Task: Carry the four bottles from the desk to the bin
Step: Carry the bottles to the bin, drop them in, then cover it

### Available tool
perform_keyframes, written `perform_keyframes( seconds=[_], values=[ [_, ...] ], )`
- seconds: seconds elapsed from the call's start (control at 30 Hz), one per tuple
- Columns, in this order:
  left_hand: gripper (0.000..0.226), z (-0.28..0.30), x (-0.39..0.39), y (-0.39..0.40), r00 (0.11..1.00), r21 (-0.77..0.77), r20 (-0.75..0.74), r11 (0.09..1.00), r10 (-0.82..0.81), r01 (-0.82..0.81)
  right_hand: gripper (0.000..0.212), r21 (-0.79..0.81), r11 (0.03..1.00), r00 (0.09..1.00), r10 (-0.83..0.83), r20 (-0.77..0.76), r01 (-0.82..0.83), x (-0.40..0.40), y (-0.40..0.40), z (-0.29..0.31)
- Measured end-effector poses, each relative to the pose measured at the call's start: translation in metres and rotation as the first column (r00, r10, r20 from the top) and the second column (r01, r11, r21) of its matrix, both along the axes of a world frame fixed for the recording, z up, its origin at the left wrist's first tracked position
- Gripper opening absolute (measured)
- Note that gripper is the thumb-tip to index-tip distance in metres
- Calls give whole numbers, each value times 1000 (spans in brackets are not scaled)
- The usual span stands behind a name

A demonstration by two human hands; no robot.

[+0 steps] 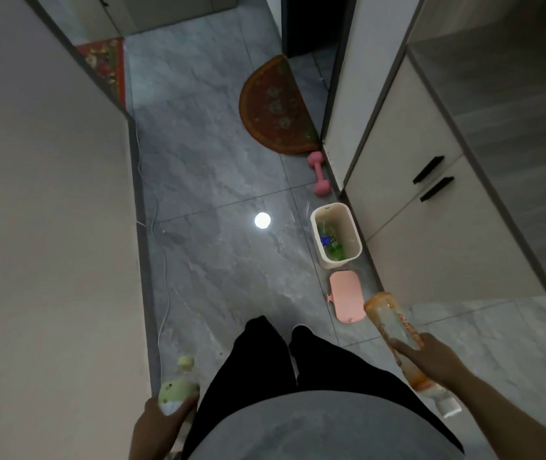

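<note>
- Head view shows two bottles in hand: an orange bottle (pixel 397 330) in the right hand (pixel 431 360), and a green bottle (pixel 178 390) in the left hand (pixel 162 423).
- Right fingers are wrapped around the orange bottle's middle; its base points forward toward the bin (pixel 336 235) and its white cap end sticks out behind the hand.
- Left fingers are curled around the lower part of the green bottle, low at the person's side; the grip is partly cut off by the frame edge, so how firm it is cannot be told.
- The bin stands open on the floor ahead and to the right, against the cabinet (pixel 431 227), well apart from both hands. Green and blue items, probably other bottles, already lie inside.
- Its pink lid (pixel 346 300) lies flat on the floor just before it, between the person's feet and the bin.
- Risks, as judged:
- A foot could land on the lid and slide on the glossy tile.
- A throw from here could hit the rim or bounce off what is inside.
- The dumbbell (pixel 319 172) beyond the bin could trip an overstep.
- The cord (pixel 165 293) along the left wall lies near the left foot.
</note>
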State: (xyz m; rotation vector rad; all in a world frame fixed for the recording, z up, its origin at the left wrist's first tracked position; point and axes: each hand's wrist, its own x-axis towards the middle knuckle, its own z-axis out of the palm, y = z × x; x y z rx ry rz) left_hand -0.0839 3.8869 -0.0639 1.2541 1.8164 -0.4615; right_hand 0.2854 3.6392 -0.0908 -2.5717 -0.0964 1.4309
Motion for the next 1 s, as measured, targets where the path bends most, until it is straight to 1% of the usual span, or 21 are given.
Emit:
perform_keyframes(
  seconds=[0.07,0.2,0.37,0.47,0.53,0.6,0.7,0.77,0.87,1.0],
  values=[
    [98,-1,6,25,1000,-33,-5,999,-30,30,64,8,1000,1000,-7,-13,7,4,20,1],
    [97,0,29,88,995,-67,-11,993,-95,94,64,-44,998,998,-54,-23,53,2,50,-2],
    [77,-3,63,177,977,-21,28,978,-209,210,63,-116,978,982,-181,-46,175,-14,75,-6],
    [57,-8,95,223,934,18,45,935,-355,355,64,-150,962,971,-234,-38,226,-29,84,-11],
    [48,-11,119,248,905,42,42,906,-422,421,62,-168,957,966,-251,-67,237,-35,88,-11],
    [49,-16,145,267,879,46,59,881,-474,472,56,-175,940,948,-310,-75,293,-37,93,-12],
    [53,-22,185,287,828,57,33,828,-560,558,59,-183,914,919,-383,-91,363,-32,101,-20],
    [50,-25,210,297,799,56,44,800,-600,598,60,-177,913,914,-390,-115,368,-20,110,-26],
    [42,-30,247,308,754,60,68,757,-653,650,60,-159,910,911,-401,-98,383,6,132,-32],
    [50,-37,296,324,687,11,57,688,-725,725,58,-108,916,918,-394,-49,387,51,161,-43]
  ],
)
